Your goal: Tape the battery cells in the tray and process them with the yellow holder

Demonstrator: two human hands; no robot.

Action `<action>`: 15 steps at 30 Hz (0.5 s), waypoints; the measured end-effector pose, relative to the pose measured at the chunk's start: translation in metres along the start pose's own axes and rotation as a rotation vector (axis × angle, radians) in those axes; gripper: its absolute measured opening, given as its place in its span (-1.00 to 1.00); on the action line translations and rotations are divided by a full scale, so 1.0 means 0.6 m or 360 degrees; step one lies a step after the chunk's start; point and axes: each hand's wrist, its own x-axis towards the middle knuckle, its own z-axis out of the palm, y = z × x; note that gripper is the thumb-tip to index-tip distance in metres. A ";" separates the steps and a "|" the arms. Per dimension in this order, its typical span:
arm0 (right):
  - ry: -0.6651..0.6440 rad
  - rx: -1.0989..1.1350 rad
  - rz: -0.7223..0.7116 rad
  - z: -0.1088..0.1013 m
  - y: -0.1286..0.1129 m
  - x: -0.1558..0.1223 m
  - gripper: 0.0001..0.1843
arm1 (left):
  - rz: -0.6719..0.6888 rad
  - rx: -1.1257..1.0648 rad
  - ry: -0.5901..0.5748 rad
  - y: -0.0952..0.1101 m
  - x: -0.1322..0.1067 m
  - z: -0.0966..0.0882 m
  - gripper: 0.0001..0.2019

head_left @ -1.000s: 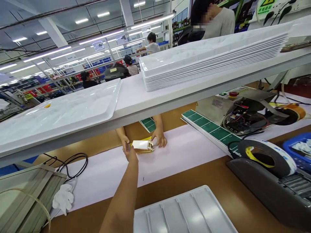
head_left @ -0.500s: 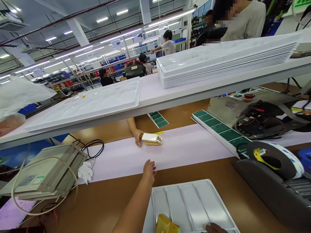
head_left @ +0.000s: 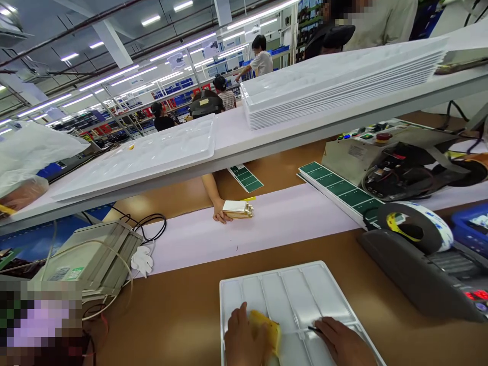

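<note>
The brown bench [head_left: 183, 305] gives me room to move left of the tray; farther off, the white shelf [head_left: 231, 136] runs above its far side. The pale tray [head_left: 274, 285] lies before me, raised ribs dividing it, near rim out of view. My right grip [head_left: 345, 338] is over its right side, seemingly pinched on a dark thin piece [head_left: 314, 329]. My left grip [head_left: 242, 338] meets the yellow block [head_left: 270, 329] over the left half; blur hides whether it closes. I judge I'm handling the block within the tray; the next move calls for a steady hold, clear of the ribs.
</note>
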 end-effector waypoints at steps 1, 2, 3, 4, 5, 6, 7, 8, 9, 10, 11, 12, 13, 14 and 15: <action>-0.0045 0.0043 0.0041 -0.003 -0.003 0.004 -0.70 | -0.0031 0.0133 -0.0047 0.005 -0.018 0.004 -0.37; -0.0075 0.0088 0.0055 -0.007 -0.004 0.008 -0.68 | -0.0052 0.0218 -0.0084 0.011 -0.032 0.007 -0.35; -0.0102 0.0131 0.0063 -0.011 -0.004 0.014 -0.67 | -0.0063 0.0266 -0.0105 0.018 -0.042 0.009 -0.33; -0.0144 0.0172 0.0063 -0.016 -0.003 0.020 -0.67 | -0.0072 0.0291 -0.0124 0.025 -0.049 0.011 -0.31; -0.0211 0.0215 0.0046 -0.022 -0.002 0.026 -0.68 | -0.0079 0.0311 -0.0136 0.030 -0.054 0.012 -0.27; -0.0299 0.0255 0.0041 -0.029 0.001 0.033 -0.68 | -0.0080 0.0346 -0.0149 0.035 -0.059 0.014 -0.22; -0.0414 0.0289 0.0028 -0.038 0.003 0.039 -0.69 | -0.0072 0.0399 -0.0162 0.039 -0.063 0.016 -0.18; -0.0537 0.0313 0.0021 -0.047 0.005 0.045 -0.70 | -0.0051 0.0457 -0.0175 0.042 -0.068 0.019 -0.17; -0.0649 0.0325 0.0020 -0.056 0.007 0.051 -0.70 | -0.0026 0.0505 -0.0180 0.044 -0.072 0.021 -0.19; -0.0729 0.0334 0.0019 -0.065 0.009 0.056 -0.68 | -0.0001 0.0528 -0.0174 0.044 -0.076 0.024 -0.22; -0.0782 0.0344 0.0018 -0.073 0.010 0.060 -0.66 | 0.0016 0.0515 -0.0165 0.043 -0.079 0.025 -0.24; -0.0815 0.0356 0.0021 -0.080 0.011 0.064 -0.64 | 0.0022 0.0454 -0.0153 0.039 -0.081 0.024 -0.25; -0.0835 0.0372 0.0028 -0.086 0.012 0.068 -0.62 | 0.0015 0.0335 -0.0143 0.034 -0.081 0.021 -0.24; -0.0846 0.0390 0.0043 -0.090 0.012 0.071 -0.61 | -0.0005 0.0149 -0.0136 0.026 -0.080 0.015 -0.23; -0.0850 0.0412 0.0058 -0.094 0.012 0.073 -0.60 | -0.0037 -0.0101 -0.0115 0.016 -0.078 0.006 -0.23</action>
